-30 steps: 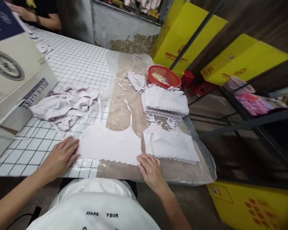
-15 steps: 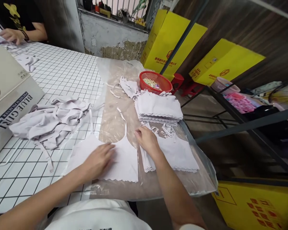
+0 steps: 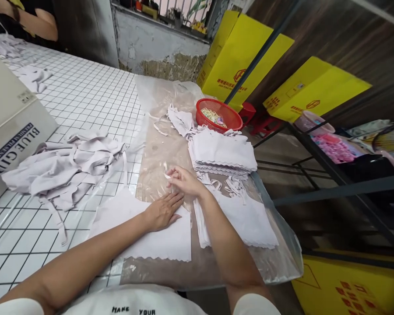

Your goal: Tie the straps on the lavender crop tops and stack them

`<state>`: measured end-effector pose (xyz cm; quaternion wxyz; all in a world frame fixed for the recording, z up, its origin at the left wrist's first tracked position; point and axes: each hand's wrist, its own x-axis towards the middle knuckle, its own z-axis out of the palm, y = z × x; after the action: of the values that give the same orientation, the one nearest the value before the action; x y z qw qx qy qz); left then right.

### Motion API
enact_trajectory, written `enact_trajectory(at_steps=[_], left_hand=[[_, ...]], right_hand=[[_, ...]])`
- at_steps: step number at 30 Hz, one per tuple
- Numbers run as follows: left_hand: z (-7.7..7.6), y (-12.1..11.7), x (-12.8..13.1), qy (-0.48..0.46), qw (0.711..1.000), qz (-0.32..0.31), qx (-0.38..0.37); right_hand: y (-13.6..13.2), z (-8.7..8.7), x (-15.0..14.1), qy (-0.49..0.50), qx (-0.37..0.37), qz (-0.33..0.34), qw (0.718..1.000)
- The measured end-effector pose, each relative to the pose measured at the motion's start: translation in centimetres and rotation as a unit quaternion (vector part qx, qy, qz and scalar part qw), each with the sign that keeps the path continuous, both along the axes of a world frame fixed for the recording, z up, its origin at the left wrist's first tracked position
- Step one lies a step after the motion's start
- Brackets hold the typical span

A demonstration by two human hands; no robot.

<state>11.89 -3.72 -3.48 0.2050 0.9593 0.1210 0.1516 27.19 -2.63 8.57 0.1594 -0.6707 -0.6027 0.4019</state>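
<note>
A pale camisole with a scalloped hem lies spread on the plastic sheet in front of me. My left hand rests flat on its upper right part, fingers stretched out. Just above, my right hand pinches the camisole's right strap between thumb and fingertips; the strap's lower part is hidden by my hands. The left strap lies stretched out upward. To the right are a stack of camisoles with bunched straps and, beyond it, a thicker folded stack.
A heap of loose camisoles lies left, beside a Blue Girl carton. A red basket with small coloured items stands behind the stacks. Yellow boxes and a metal rack are right. Another person's arm shows at far left.
My left hand has slid right across the camisole and now lies flat. My right hand has moved left from beside the stack and taken hold of the right strap.
</note>
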Motion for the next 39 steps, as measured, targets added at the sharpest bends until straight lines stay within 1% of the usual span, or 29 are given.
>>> enact_trajectory(at_steps=[1,2,3,4,6,7,8,9,11,13,14,15,17,19,22,24,26,27,29,31,32,34,36,39], left_hand=[[-0.1,0.1,0.0,-0.007,1.000,-0.002,-0.009],[-0.2,0.2,0.0,-0.013,1.000,-0.007,-0.016],[-0.3,0.2,-0.1,-0.015,1.000,-0.011,-0.019],[-0.3,0.3,-0.1,-0.014,1.000,-0.014,-0.019],[-0.2,0.4,-0.2,-0.003,1.000,-0.013,-0.009],[-0.1,0.4,-0.2,0.004,1.000,-0.013,-0.001],[0.0,0.4,-0.3,0.011,1.000,-0.014,0.006],[0.1,0.4,-0.3,0.016,1.000,-0.015,0.013],[0.3,0.4,-0.4,0.021,0.999,-0.018,0.027],[0.3,0.3,-0.4,0.021,0.999,-0.015,0.038],[0.3,0.3,-0.4,0.020,0.999,-0.012,0.042],[0.3,0.3,-0.4,0.017,0.999,-0.010,0.046],[0.3,0.4,-0.3,0.008,0.999,-0.012,0.052],[0.4,0.5,-0.3,0.001,0.998,-0.016,0.056],[0.6,0.6,-0.4,0.004,0.998,-0.018,0.064],[0.8,0.6,-0.4,0.009,0.998,-0.017,0.066],[0.8,0.6,-0.5,0.010,0.998,-0.017,0.060],[0.7,0.6,-0.5,0.006,0.998,-0.017,0.054],[0.6,0.6,-0.5,-0.008,0.999,-0.016,0.035],[0.4,0.6,-0.5,-0.019,1.000,-0.017,0.017],[0.4,0.6,-0.5,-0.020,1.000,-0.019,0.012],[0.5,0.6,-0.5,-0.011,1.000,-0.022,0.008],[0.7,0.6,-0.5,-0.002,1.000,-0.022,0.007],[0.9,0.6,-0.5,0.001,1.000,-0.020,0.007]], right_hand=[[-1.7,1.1,-0.1,0.053,0.005,0.056,0.997],[-3.6,2.1,-0.3,0.076,0.006,0.115,0.990],[-5.6,3.0,-0.6,0.075,0.005,0.171,0.982],[-7.6,3.7,-0.9,0.061,0.007,0.212,0.975],[-11.1,4.5,-1.7,0.028,0.016,0.256,0.966],[-12.3,4.6,-1.9,0.019,0.018,0.256,0.966],[-13.2,4.4,-1.9,0.015,0.015,0.237,0.971],[-13.7,4.0,-1.8,0.018,0.008,0.200,0.980],[-13.3,2.8,-1.1,0.034,-0.005,0.079,0.996],[-11.6,1.4,-0.3,0.035,0.004,-0.055,0.998],[-10.5,0.6,0.0,0.023,0.015,-0.103,0.994],[-9.4,-0.2,0.2,0.001,0.023,-0.135,0.991],[-7.2,-1.6,0.1,-0.055,0.018,-0.163,0.985],[-5.5,-2.7,-0.4,-0.095,-0.002,-0.168,0.981],[-4.1,-3.6,-1.3,-0.117,-0.011,-0.169,0.979],[-3.9,-3.8,-1.6,-0.117,-0.006,-0.173,0.978],[-4.4,-3.7,-1.8,-0.092,0.011,-0.183,0.979],[-4.9,-3.5,-1.8,-0.061,0.018,-0.187,0.980],[-6.5,-3.0,-1.8,0.038,0.020,-0.185,0.982],[-8.7,-2.0,-1.7,0.132,-0.002,-0.159,0.978],[-10.0,-1.4,-1.6,0.159,-0.016,-0.135,0.978],[-12.6,-0.1,-1.3,0.175,-0.043,-0.078,0.980],[-15.0,0.9,-0.8,0.171,-0.076,-0.037,0.982],[-17.3,1.5,-0.2,0.183,-0.110,-0.021,0.977]])
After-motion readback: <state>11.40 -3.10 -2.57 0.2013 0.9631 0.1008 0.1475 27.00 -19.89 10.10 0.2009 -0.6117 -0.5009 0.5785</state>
